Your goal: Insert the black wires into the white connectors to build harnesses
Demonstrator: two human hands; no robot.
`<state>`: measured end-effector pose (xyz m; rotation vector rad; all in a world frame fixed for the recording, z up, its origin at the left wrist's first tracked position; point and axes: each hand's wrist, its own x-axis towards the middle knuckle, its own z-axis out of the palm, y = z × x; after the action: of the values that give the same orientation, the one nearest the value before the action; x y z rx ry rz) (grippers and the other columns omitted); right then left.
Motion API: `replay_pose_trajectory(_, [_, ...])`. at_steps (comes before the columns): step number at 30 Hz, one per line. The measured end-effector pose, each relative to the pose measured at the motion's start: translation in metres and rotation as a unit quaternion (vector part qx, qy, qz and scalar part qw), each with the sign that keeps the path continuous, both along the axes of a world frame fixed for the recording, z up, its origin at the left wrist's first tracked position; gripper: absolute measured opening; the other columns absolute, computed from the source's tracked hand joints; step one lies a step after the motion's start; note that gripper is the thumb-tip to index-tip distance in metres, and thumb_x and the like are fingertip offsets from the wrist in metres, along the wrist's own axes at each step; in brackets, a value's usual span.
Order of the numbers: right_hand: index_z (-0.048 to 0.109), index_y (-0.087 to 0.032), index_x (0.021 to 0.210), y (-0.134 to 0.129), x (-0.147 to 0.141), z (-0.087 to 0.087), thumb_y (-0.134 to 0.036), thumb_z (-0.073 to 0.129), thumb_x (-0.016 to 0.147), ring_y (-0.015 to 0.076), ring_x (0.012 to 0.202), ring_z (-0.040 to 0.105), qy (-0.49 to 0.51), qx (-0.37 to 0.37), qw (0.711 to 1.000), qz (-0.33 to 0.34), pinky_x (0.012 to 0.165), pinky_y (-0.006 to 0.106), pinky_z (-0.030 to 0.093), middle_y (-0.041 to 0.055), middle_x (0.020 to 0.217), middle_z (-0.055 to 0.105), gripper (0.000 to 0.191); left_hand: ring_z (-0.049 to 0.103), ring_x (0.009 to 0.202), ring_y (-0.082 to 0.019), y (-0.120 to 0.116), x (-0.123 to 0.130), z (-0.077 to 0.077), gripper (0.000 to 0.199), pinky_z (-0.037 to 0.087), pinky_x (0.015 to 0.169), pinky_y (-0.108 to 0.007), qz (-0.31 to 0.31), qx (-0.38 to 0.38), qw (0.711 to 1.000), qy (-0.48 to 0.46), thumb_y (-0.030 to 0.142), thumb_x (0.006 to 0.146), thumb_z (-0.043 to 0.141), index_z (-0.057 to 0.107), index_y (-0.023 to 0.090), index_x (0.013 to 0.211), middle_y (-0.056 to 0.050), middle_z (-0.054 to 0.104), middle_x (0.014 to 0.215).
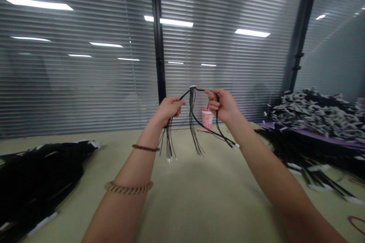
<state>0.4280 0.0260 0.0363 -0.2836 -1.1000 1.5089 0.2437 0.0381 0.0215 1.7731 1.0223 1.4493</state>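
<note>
A black wire harness [191,110] hangs in the air between my hands, with a white connector [193,86] at its top middle. My left hand [172,109] is closed on a black cable left of the connector, and loose wires with small pale tips dangle below it. My right hand [221,103] pinches the cable on the other side, slightly higher. From there a cable loops down to a white end piece [236,146] by my right wrist. More thin wires drop straight from the connector.
Black cables [42,174] lie piled on the pale table [196,205] at left. At right, many white connectors [316,114] with black cables form a large heap. A pink cup [207,118] with a straw stands behind my hands, before window blinds [85,83].
</note>
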Motion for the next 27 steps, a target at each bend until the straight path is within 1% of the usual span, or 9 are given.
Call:
replay_pose_trajectory(2, [0.05, -0.012, 0.075, 0.0, -0.003, 0.0, -0.013, 0.04, 0.073, 0.0009, 0.03, 0.022, -0.031, 0.003, 1.0, 0.003, 0.029, 0.014, 0.014, -0.0071, 0.046, 0.042, 0.01, 0.036, 0.036, -0.003, -0.003, 0.001, 0.002, 0.011, 0.026, 0.037, -0.016, -0.006, 0.008, 1.0, 0.002, 0.022, 0.074, 0.055, 0.056, 0.013, 0.068, 0.006, 0.039, 0.042])
replay_pose_trajectory(3, [0.05, -0.012, 0.075, 0.001, -0.004, -0.001, -0.015, 0.041, 0.075, 0.0009, 0.03, 0.022, -0.046, 0.003, 0.999, 0.001, 0.029, 0.014, 0.014, -0.0071, 0.045, 0.042, 0.01, 0.037, 0.036, -0.003, -0.004, 0.002, 0.003, 0.01, 0.026, 0.037, -0.016, -0.023, 0.003, 1.0, -0.004, 0.021, 0.074, 0.055, 0.056, 0.012, 0.068, 0.006, 0.039, 0.043])
replay_pose_trajectory(5, [0.051, -0.012, 0.074, 0.002, -0.006, -0.002, -0.022, 0.041, 0.078, 0.001, 0.031, 0.022, -0.075, 0.004, 0.997, -0.004, 0.029, 0.014, 0.014, -0.0066, 0.046, 0.042, 0.015, 0.039, 0.038, -0.004, -0.008, 0.004, 0.006, 0.008, 0.027, 0.037, -0.016, -0.082, -0.024, 0.996, -0.036, 0.017, 0.073, 0.054, 0.057, 0.011, 0.07, 0.005, 0.04, 0.045])
replay_pose_trajectory(8, [0.051, -0.013, 0.07, 0.004, -0.01, -0.006, -0.031, 0.042, 0.079, 0.0015, 0.033, 0.027, -0.116, 0.011, 0.993, -0.014, 0.03, 0.015, 0.016, -0.0049, 0.049, 0.044, 0.022, 0.046, 0.043, -0.005, -0.015, 0.009, 0.009, 0.009, 0.032, 0.039, -0.016, -0.171, -0.088, 0.977, -0.095, 0.015, 0.074, 0.051, 0.058, 0.009, 0.076, 0.003, 0.045, 0.049])
replay_pose_trajectory(12, [0.045, -0.014, 0.058, 0.004, -0.017, -0.009, -0.028, 0.046, 0.077, 0.0044, 0.043, 0.041, -0.165, 0.045, 0.984, -0.044, 0.038, 0.015, 0.029, -0.002, 0.054, 0.047, 0.023, 0.057, 0.055, -0.012, -0.021, 0.019, 0.01, 0.015, 0.044, 0.051, -0.022, -0.234, -0.141, 0.957, -0.099, 0.013, 0.077, 0.045, 0.058, 0.008, 0.079, -0.005, 0.058, 0.06])
replay_pose_trajectory(16, [0.046, -0.014, 0.054, 0.002, -0.018, -0.011, -0.029, 0.05, 0.074, 0.0065, 0.048, 0.043, -0.19, 0.103, 0.972, -0.096, 0.045, 0.019, 0.033, -0.0007, 0.058, 0.05, 0.025, 0.059, 0.058, -0.013, -0.025, 0.027, 0.01, 0.017, 0.049, 0.064, -0.032, -0.223, -0.157, 0.958, -0.085, 0.01, 0.077, 0.041, 0.058, 0.008, 0.08, -0.009, 0.061, 0.063])
replay_pose_trajectory(20, [0.049, -0.015, 0.054, 0.002, -0.012, -0.011, -0.031, 0.053, 0.071, 0.0084, 0.055, 0.046, -0.236, 0.125, 0.954, -0.135, 0.051, 0.021, 0.034, -0.0003, 0.059, 0.05, 0.023, 0.058, 0.063, -0.013, -0.029, 0.03, 0.009, 0.014, 0.049, 0.067, -0.036, -0.192, -0.141, 0.97, -0.048, 0.014, 0.076, 0.045, 0.058, 0.01, 0.078, -0.01, 0.062, 0.079])
replay_pose_trajectory(24, [0.049, -0.015, 0.051, 0.003, -0.008, -0.011, -0.03, 0.055, 0.068, 0.0088, 0.059, 0.046, -0.249, 0.141, 0.949, -0.133, 0.054, 0.022, 0.034, -0.0005, 0.06, 0.051, 0.023, 0.055, 0.065, -0.012, -0.03, 0.033, 0.006, 0.016, 0.047, 0.063, -0.032, -0.131, -0.107, 0.984, 0.051, 0.024, 0.077, 0.048, 0.06, 0.015, 0.082, -0.007, 0.06, 0.09])
replay_pose_trajectory(27, [0.05, -0.014, 0.051, 0.003, -0.009, -0.01, -0.028, 0.055, 0.068, 0.008, 0.056, 0.043, -0.242, 0.141, 0.954, -0.11, 0.053, 0.022, 0.034, -0.0014, 0.056, 0.048, 0.023, 0.054, 0.07, -0.011, -0.028, 0.034, 0.003, 0.018, 0.044, 0.062, -0.028, -0.109, -0.073, 0.985, 0.113, 0.027, 0.076, 0.048, 0.058, 0.019, 0.089, -0.005, 0.059, 0.096])
